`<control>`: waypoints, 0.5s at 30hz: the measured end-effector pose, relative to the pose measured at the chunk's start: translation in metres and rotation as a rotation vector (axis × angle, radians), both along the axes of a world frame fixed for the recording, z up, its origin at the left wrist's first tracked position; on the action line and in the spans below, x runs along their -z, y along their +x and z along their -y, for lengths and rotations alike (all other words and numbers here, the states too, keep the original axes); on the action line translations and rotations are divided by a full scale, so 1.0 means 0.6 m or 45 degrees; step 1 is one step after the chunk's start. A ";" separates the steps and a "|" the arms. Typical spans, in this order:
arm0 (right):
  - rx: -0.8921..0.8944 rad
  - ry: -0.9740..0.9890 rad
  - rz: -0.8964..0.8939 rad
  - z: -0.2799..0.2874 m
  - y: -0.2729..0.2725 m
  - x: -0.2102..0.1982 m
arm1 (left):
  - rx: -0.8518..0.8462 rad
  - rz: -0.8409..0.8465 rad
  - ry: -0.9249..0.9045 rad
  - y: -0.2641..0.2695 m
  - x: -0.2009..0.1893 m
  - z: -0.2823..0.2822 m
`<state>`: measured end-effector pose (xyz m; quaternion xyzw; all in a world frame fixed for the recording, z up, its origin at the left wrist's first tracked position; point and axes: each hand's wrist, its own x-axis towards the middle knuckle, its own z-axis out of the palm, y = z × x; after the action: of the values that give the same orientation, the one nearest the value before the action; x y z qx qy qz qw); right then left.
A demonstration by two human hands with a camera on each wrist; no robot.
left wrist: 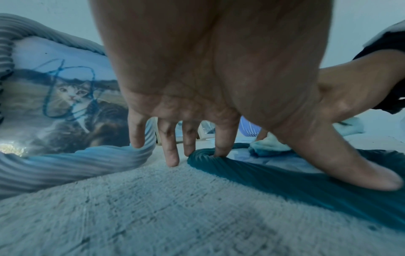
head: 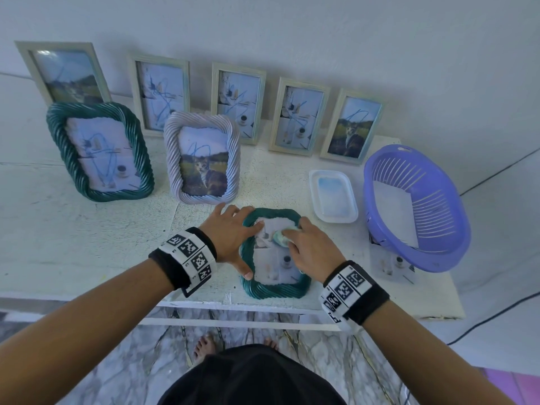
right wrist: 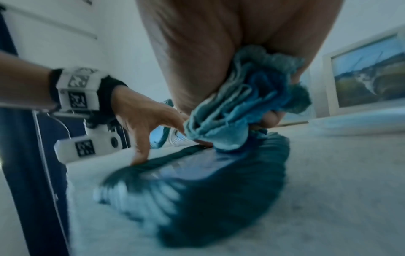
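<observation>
A teal twisted-rope picture frame lies flat near the table's front edge. My left hand spreads straight fingers over its left rim, the thumb pressing the near side of the teal frame. My right hand grips a bunched light-blue cloth and holds it against the frame's glass near the top. In the right wrist view the cloth sits crumpled under the fingers, touching the teal frame.
Behind stand a teal rope frame, a lilac rope frame with a cat photo and several pale frames against the wall. A white tray and a purple basket sit at the right. The table edge is close to me.
</observation>
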<state>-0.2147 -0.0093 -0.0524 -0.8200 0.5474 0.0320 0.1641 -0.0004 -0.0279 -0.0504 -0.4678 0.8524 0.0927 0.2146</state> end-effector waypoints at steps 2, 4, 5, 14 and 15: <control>0.024 -0.009 -0.015 -0.009 0.005 0.001 | -0.006 0.002 -0.004 -0.001 0.000 0.000; 0.072 0.014 0.054 -0.028 0.009 0.001 | -0.015 0.005 0.003 -0.002 0.000 -0.001; 0.086 0.039 0.100 -0.040 0.010 0.001 | -0.021 0.005 0.005 -0.002 0.000 -0.002; -0.082 0.119 0.194 -0.058 0.004 -0.003 | 0.014 0.026 -0.015 -0.003 0.000 0.000; -0.057 0.078 0.188 -0.038 0.008 -0.003 | 0.022 0.031 -0.020 -0.004 0.000 0.001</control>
<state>-0.2102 0.0137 -0.0504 -0.8268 0.5140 -0.0081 0.2282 -0.0026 -0.0283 -0.0502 -0.4633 0.8543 0.0784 0.2222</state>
